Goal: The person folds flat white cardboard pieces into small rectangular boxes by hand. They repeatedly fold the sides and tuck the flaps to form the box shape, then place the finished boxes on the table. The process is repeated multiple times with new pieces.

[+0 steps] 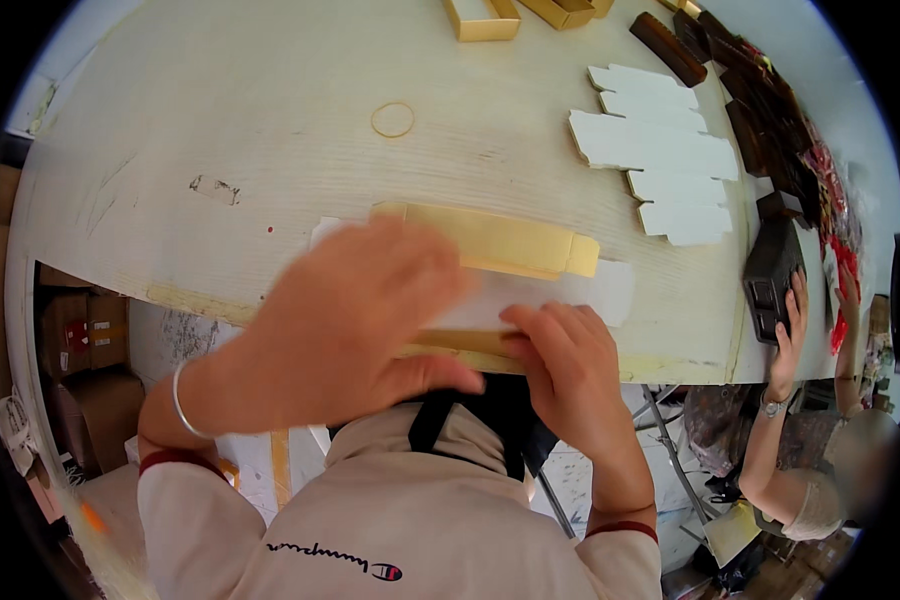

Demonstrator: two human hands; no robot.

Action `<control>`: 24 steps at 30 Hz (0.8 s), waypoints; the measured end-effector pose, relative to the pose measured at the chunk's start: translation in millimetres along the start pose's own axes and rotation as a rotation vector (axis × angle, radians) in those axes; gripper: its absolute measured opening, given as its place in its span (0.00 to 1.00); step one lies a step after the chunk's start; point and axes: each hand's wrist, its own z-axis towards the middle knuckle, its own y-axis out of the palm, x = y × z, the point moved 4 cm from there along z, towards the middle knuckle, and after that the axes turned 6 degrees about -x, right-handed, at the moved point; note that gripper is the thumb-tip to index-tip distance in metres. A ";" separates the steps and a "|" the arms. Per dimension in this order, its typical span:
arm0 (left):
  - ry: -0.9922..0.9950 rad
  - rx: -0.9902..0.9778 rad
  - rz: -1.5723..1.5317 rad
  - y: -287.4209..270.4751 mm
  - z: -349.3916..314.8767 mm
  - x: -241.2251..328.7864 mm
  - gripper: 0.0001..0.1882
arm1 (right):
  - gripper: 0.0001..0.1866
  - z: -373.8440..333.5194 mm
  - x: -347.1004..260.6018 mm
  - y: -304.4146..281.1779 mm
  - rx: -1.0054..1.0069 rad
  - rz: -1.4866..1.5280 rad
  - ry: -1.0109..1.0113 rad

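Note:
A partly folded paper box blank, gold outside and white inside, lies along the front edge of the table. Its far gold side stands folded up, with a small flap at the right end. My left hand is over the blank's left part, blurred by motion; its thumb points right, apart from the fingers, and it hides what lies beneath. My right hand is closed at the near edge, with bent fingers and thumb gripping the blank's near side.
Flat white box blanks lie stacked at the right. A rubber band and folded gold boxes are farther back. Dark brown cases line the right edge, where a co-worker's hand touches a dark case.

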 end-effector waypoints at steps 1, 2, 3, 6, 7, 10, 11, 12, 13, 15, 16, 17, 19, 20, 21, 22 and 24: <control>-0.004 -0.009 0.057 8.2 -11.7 4.6 0.21 | 0.08 2.9 -1.3 1.7 -0.017 -0.013 0.018; -0.003 -0.015 0.120 24.5 -21.3 3.4 0.21 | 0.08 6.9 -0.2 4.5 -0.027 -0.029 0.032; -0.002 -0.021 0.184 37.0 -27.3 1.4 0.20 | 0.08 9.0 1.2 7.0 -0.037 -0.045 0.046; 0.089 0.139 0.289 48.3 -31.5 -1.8 0.13 | 0.09 -1.3 1.9 13.1 0.107 -0.213 -0.022; 0.095 0.134 0.320 49.6 -34.7 -0.5 0.14 | 0.10 -5.1 -0.1 13.8 0.086 -0.252 -0.065; 0.137 0.140 0.356 53.4 -46.4 1.9 0.14 | 0.13 -22.3 -6.6 16.4 0.079 -0.367 -0.207; 0.166 0.156 0.330 56.7 -50.3 0.5 0.14 | 0.14 -30.0 -6.7 21.4 0.114 -0.405 -0.261; 0.195 0.173 0.304 58.6 -52.2 0.5 0.13 | 0.15 -34.7 -7.8 23.4 0.150 -0.442 -0.315; 0.170 0.194 0.248 57.9 -51.8 -0.4 0.13 | 0.14 -32.6 -9.9 24.1 0.158 -0.435 -0.314; 0.120 0.235 0.137 55.2 -48.7 -0.4 0.13 | 0.12 -24.5 -12.2 18.3 0.119 -0.317 -0.245; 0.066 0.157 0.076 51.8 -44.6 -2.5 0.13 | 0.11 -18.5 -13.6 14.1 0.104 -0.258 -0.210; 0.012 0.080 0.014 45.8 -39.7 -4.5 0.14 | 0.11 -13.7 -12.5 11.6 0.055 -0.235 -0.155; -0.038 0.025 0.068 43.2 -33.1 -6.6 0.13 | 0.11 -5.4 -7.5 7.6 -0.040 -0.190 -0.051; -0.034 0.048 0.185 43.6 -30.0 -5.8 0.13 | 0.12 -1.4 -6.1 7.6 -0.032 -0.183 -0.052; -0.030 0.072 0.301 43.2 -27.8 -4.2 0.12 | 0.12 2.6 -4.7 9.1 -0.023 -0.175 -0.052; 0.018 0.181 0.355 38.6 -28.4 2.1 0.12 | 0.13 4.7 -3.2 9.9 -0.017 -0.166 -0.050; 0.114 0.400 0.463 25.2 -32.3 19.2 0.12 | 0.15 6.1 -3.8 6.5 -0.033 -0.162 -0.056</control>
